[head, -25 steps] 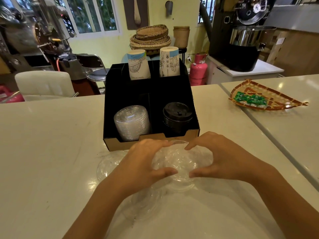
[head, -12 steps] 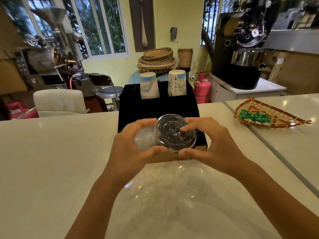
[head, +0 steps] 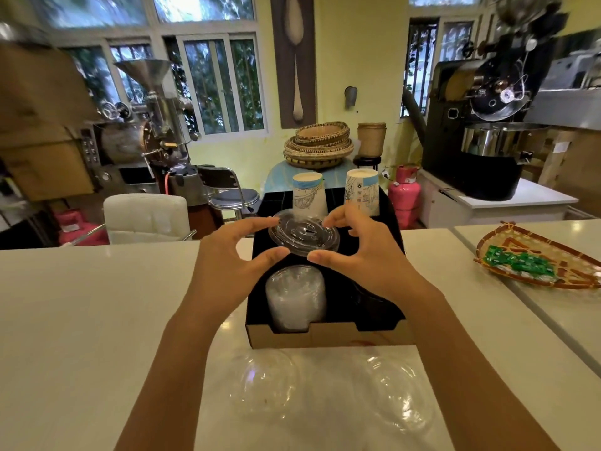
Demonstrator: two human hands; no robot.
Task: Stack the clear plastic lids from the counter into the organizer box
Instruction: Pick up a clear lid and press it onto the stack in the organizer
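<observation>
A clear plastic lid [head: 304,234] is held flat in the air between my left hand [head: 232,258] and my right hand [head: 364,252], fingertips on its rim. It hovers over the black organizer box [head: 325,333], above the front left compartment. That compartment holds a stack of clear lids [head: 295,297]. More clear lids [head: 265,382] lie loose on the counter in front of the box, with another [head: 398,392] to the right. My right wrist hides most of the front right compartment.
Two paper cup stacks [head: 309,198] stand in the box's back compartments. A woven tray with green packets [head: 533,260] lies on the counter at right. A seam between two counter tops [head: 487,281] runs diagonally right of the box.
Both hands lifted one clear lid off the counter, raised it and carried it forward over the box's front left compartment. The camera view tilted up.
</observation>
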